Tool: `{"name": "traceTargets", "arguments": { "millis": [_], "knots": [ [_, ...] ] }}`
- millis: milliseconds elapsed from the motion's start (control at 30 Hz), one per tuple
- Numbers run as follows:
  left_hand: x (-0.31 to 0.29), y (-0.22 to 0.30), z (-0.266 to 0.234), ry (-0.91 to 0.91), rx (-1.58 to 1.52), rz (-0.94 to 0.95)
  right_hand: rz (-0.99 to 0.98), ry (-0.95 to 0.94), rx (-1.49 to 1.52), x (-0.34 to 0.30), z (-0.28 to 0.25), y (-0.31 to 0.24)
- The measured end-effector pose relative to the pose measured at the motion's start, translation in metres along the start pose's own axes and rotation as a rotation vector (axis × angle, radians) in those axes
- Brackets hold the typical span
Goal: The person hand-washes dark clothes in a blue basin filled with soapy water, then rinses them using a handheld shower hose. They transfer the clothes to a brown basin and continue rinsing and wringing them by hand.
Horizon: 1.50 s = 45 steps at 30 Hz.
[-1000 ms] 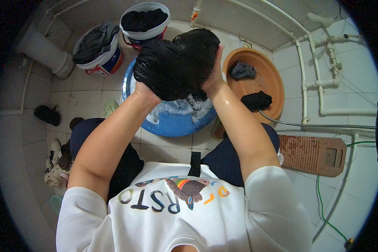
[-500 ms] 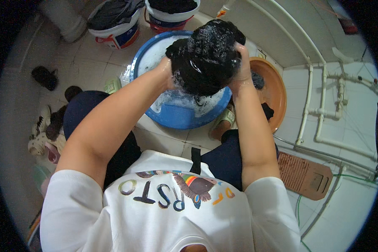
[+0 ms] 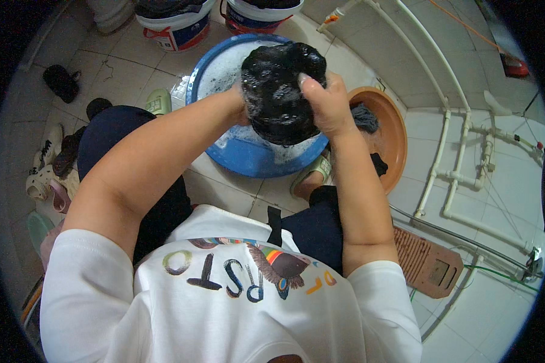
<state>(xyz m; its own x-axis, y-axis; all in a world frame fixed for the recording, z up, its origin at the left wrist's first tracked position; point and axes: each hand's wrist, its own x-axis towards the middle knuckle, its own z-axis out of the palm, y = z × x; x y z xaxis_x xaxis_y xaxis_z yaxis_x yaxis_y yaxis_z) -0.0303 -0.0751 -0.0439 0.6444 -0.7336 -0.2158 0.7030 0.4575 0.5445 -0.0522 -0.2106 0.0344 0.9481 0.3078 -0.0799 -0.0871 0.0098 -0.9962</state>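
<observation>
Below the grip, a round, smooth blue plastic basin (image 3: 248,164) carries white, bubbly suds (image 3: 215,75); right of the grip sits an orange basin (image 3: 398,136), and lower right lies a ridged brown washboard (image 3: 424,260). Between the hands, above the suds, the black cloth (image 3: 277,100) is a rounded, wet, glossy wad with foam-flecked folds. The right hand (image 3: 330,104) clamps its right side, thumb over the top; the left hand (image 3: 241,104) holds the left, fingers hidden.

Arms (image 3: 369,206) fwd, R fingers (image 3: 316,97) bent
</observation>
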Motion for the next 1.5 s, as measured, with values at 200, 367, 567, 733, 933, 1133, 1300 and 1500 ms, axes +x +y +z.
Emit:
{"name": "traceTargets", "arguments": {
  "millis": [200, 367, 567, 733, 933, 1133, 1300, 1500],
  "knots": [
    [-0.001, -0.009, -0.008, -0.18, -0.067, 0.091, -0.053, -0.023, -0.078, -0.003, 0.006, 0.011],
    [0.012, -0.022, -0.04, 0.146, -0.066, -0.086, -0.087, 0.116, -0.022, -0.005, -0.004, 0.033],
    [0.025, -0.02, -0.043, 0.593, -0.052, -0.268, 0.407, 0.6, 0.713, -0.01, -0.05, 0.055],
    [0.02, -0.012, -0.007, 0.463, 0.629, -0.368, 0.276, 0.996, 0.724, -0.028, -0.144, 0.092],
    [0.011, 0.01, 0.011, 0.396, 0.841, -0.261, 0.027, 1.148, 0.654, -0.066, -0.223, 0.056],
    [0.002, 0.023, 0.03, 0.402, 0.803, -0.169, -0.004, 1.268, 0.742, -0.091, -0.271, 0.072],
    [0.008, 0.025, 0.03, 0.392, 0.801, -0.155, -0.015, 1.077, 0.581, -0.09, -0.312, 0.136],
    [0.003, 0.03, 0.034, 0.433, 0.749, -0.167, 0.6, 0.547, -0.156, 0.005, -0.22, 0.193]
  ]
}}
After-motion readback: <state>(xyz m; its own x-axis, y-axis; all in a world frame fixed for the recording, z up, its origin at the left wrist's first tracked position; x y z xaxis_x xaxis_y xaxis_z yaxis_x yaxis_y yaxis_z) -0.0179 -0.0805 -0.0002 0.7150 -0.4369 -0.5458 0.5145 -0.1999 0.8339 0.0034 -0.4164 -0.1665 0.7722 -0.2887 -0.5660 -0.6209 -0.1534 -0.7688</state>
